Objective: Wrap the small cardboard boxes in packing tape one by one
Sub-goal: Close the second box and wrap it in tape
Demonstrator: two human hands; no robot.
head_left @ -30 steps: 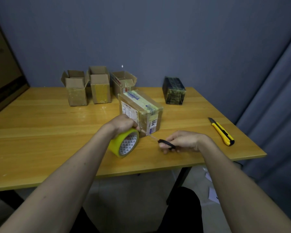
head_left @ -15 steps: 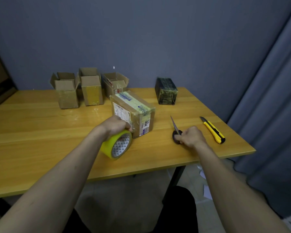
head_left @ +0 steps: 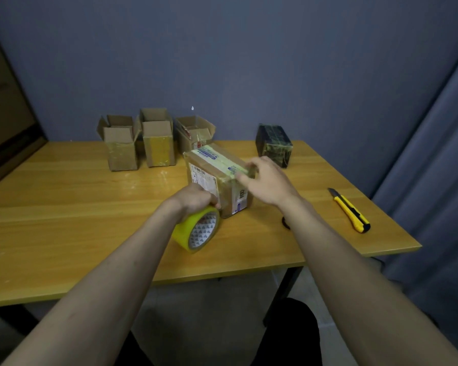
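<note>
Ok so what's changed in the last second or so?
The right hand let go of the scissors, now lying on the table, and moved up onto the top near edge of the box. The left hand still grips the tape roll; the knife stayed put.

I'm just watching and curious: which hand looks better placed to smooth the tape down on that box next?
The right hand, probably: it already rests on the top edge of the box holding nothing, while the left hand grips the tape roll.
</note>
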